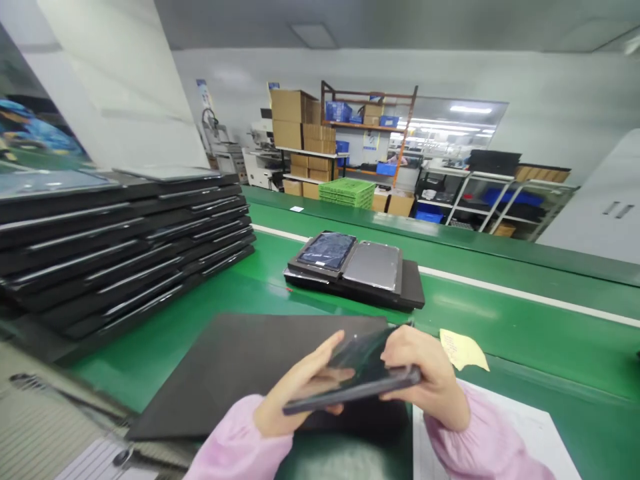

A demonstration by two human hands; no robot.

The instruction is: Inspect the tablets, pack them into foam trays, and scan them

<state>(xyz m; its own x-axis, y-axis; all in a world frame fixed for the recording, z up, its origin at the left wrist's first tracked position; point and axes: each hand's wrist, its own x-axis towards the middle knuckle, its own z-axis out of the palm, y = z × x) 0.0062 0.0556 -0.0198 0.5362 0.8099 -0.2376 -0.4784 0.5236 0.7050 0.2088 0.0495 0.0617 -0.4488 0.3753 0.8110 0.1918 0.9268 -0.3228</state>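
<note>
Down low, both hands meet on a thin dark tablet (pixel 353 385), held tilted just above a black mat (pixel 235 373) on the green desk (pixel 500 327). Left hand (pixel 295 393) cups it from below and behind, with the fingers (pixel 320 357) stretched fairly straight along its glossy face and the thumb tucked under the near edge. Right hand (pixel 425 380) closes over the far right corner, fingers curled around the edge so that the tips are hidden. Both wrists wear pink sleeves (pixel 235 447).

Just right of the right fingers lies a yellow paper slip (pixel 463 350) with small printing, too blurred to read, and under that wrist a white sheet (pixel 530 433). Beyond the fingers, well apart from them, a black tray (pixel 413 283) carries two more tablets side by side: a dark-screened one (pixel 327 251) and a grey one (pixel 374 265). Far to the left of the left fingers rises a tall stack of black trays (pixel 125 247). At the back stand shelves with cardboard boxes (pixel 295 120), blue bins (pixel 338 110) and green crates (pixel 347 192); no writing there is legible.
</note>
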